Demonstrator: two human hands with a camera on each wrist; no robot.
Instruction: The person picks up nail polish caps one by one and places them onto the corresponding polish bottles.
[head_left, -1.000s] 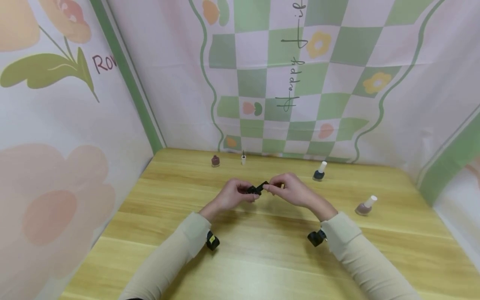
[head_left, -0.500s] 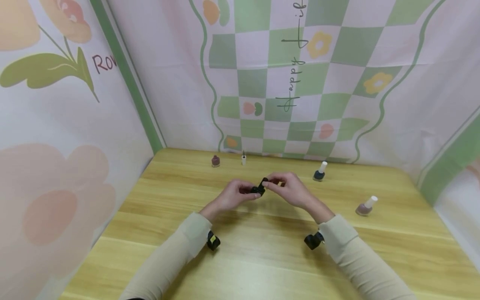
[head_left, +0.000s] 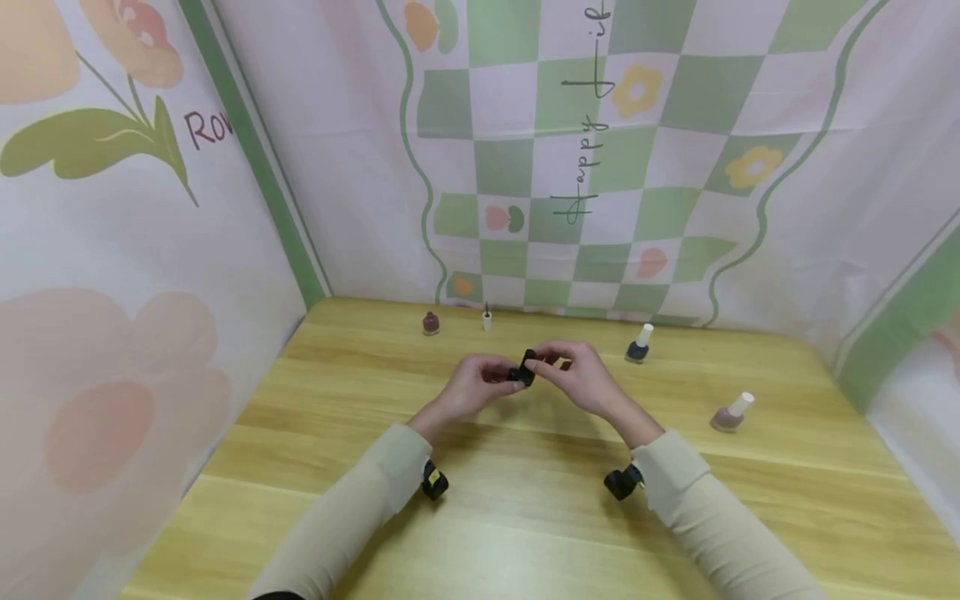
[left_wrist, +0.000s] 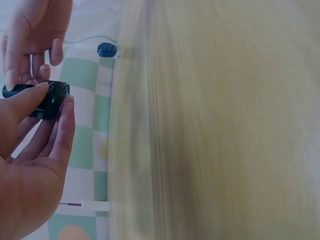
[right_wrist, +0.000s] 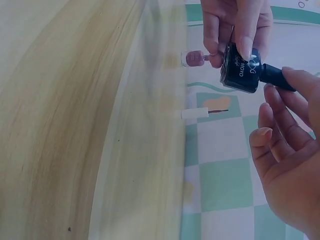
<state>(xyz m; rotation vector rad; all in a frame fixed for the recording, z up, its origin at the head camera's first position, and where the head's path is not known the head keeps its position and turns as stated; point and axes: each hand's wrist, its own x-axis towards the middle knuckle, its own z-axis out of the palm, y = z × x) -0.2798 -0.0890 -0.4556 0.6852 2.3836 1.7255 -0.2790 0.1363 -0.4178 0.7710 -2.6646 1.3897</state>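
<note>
In the head view my left hand [head_left: 474, 385] grips a black nail polish bottle [right_wrist: 241, 70] by its body, between thumb and fingers. My right hand [head_left: 581, 375] pinches the bottle's slim black cap [right_wrist: 276, 77] between thumb and forefinger. Cap and bottle meet at the neck; how tightly the cap sits cannot be told. White lettering shows on the bottle in the right wrist view. Both hands are raised above the wooden table [head_left: 525, 517].
Towards the back left stand an uncapped mauve polish bottle [head_left: 431, 323] and a white cap [head_left: 487, 320] with its brush pointing up. To the right are a dark blue bottle [head_left: 638, 347] and a greyish-purple bottle [head_left: 727, 417], both white-capped. A patterned cloth [head_left: 555, 167] hangs behind.
The black bottle has turned from a slant to nearly upright, its cap now pointing up. Both hands have shifted slightly, the bottle a little to the right and farther back.
</note>
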